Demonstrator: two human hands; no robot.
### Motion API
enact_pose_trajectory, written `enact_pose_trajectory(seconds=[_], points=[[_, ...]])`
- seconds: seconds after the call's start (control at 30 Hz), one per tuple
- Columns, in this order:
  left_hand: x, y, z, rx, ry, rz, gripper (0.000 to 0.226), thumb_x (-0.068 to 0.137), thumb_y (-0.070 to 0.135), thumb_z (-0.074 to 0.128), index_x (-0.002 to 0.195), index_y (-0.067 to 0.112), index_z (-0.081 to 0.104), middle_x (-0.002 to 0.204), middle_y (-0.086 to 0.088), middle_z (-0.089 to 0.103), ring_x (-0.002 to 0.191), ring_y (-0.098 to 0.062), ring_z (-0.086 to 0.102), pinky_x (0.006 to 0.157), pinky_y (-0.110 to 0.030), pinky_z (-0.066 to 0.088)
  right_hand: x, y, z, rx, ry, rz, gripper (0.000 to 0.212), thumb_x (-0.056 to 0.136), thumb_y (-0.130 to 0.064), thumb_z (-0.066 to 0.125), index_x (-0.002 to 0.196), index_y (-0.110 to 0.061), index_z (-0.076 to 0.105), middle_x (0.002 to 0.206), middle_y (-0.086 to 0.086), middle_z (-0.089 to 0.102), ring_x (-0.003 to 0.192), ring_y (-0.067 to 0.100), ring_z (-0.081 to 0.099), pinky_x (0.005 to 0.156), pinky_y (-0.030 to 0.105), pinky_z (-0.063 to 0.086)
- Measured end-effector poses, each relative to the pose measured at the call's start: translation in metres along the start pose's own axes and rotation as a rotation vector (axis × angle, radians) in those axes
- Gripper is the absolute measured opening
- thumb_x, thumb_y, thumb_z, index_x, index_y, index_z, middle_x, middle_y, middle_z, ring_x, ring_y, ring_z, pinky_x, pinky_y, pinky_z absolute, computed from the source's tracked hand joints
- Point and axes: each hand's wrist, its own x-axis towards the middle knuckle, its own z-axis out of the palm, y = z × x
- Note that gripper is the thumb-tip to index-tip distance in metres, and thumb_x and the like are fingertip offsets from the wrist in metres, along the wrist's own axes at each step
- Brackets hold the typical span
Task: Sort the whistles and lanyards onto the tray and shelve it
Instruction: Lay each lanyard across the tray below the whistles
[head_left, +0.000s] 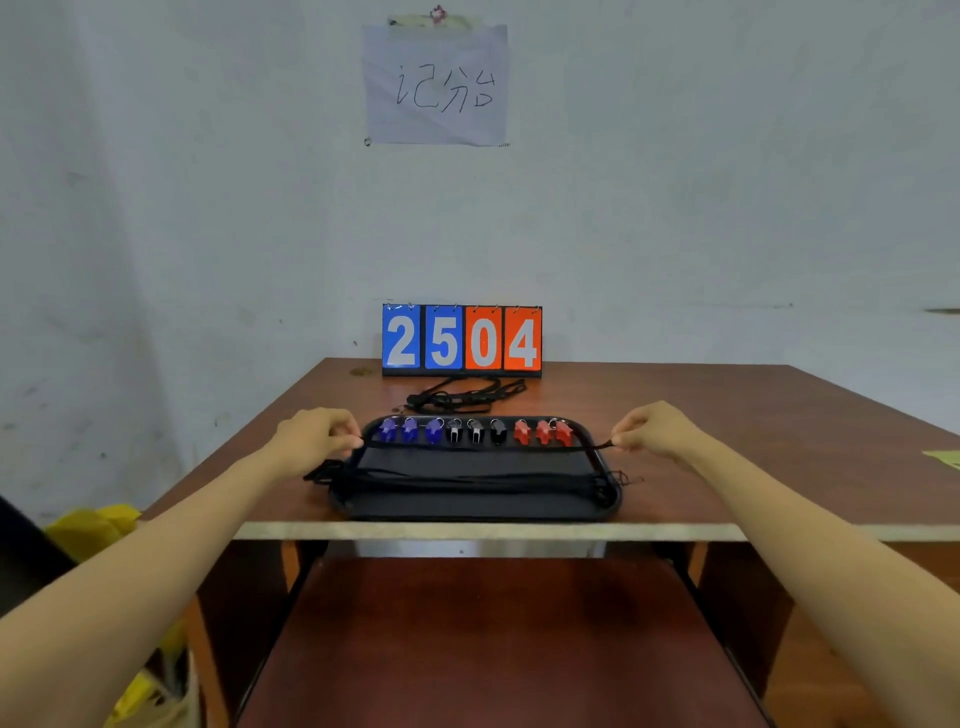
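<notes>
lanyard (478, 447) | axis 9-to-3 over tray (467, 514) | left hand (311, 436), right hand (655, 431): each grip pinches one end | whistles (475, 431) just beyond, at 12

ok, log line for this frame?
left hand: pinches lanyard end; right hand: pinches other end; lanyard: stretched over tray; whistles: rowed on tray by colour; loose lanyards: piled behind tray
</notes>
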Motion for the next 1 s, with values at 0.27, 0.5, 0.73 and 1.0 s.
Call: enact_pose_trajectory(seconds=[0.27,0.5,0.73,1.0], points=[[-0.012,-0.01,0.006,0.08,-0.016,-0.089,0.011,0.09,0.038,0.057,0.09,0.035,0.067,0.097,0.01,0.066,0.104,-0.019,0.058,0.098,-0.045,0.043,-0.021,0.008,0.008,-0.029,-0.026,-0.003,0.014,0.082,-0.015,0.07,0.093,-0.007,0.074,0.099,0.006,0.069,0.098,0.018,0.059,0.094,0.032,0.045],[-0.014,-0.008,0.012,0.12,0.02,-0.083,0.014,0.092,0.034,0.055,0.093,0.031,0.069,0.103,0.008,0.066,0.102,-0.016,0.055,0.097,-0.04,0.038,-0.018,0.011,0.022,-0.107,-0.044,-0.026,0.012,0.086,-0.017,0.066,0.093,-0.009,0.073,0.095,0.004,0.069,0.091,0.016,0.061,0.079,0.025,0.043],[-0.016,0.001,0.015,0.188,0.046,-0.065,0.026,0.091,0.037,0.056,0.112,0.026,0.066,0.128,0.001,0.055,0.123,-0.022,0.046,0.107,-0.049,0.027,-0.011,0.015,0.028,-0.187,0.0,-0.044,0.016,0.088,-0.031,0.062,0.095,-0.021,0.072,0.103,-0.001,0.069,0.1,0.017,0.06,0.097,0.04,0.047],[-0.013,0.006,0.025,0.164,-0.057,0.089,0.036,0.091,0.04,0.055,0.124,0.029,0.058,0.135,0.005,0.053,0.127,-0.017,0.045,0.109,-0.048,0.025,-0.018,0.003,0.035,-0.551,-0.097,-0.253,0.046,0.086,-0.045,0.06,0.129,-0.03,0.055,0.141,0.0,0.047,0.137,0.025,0.025,0.107,0.05,0.029]])
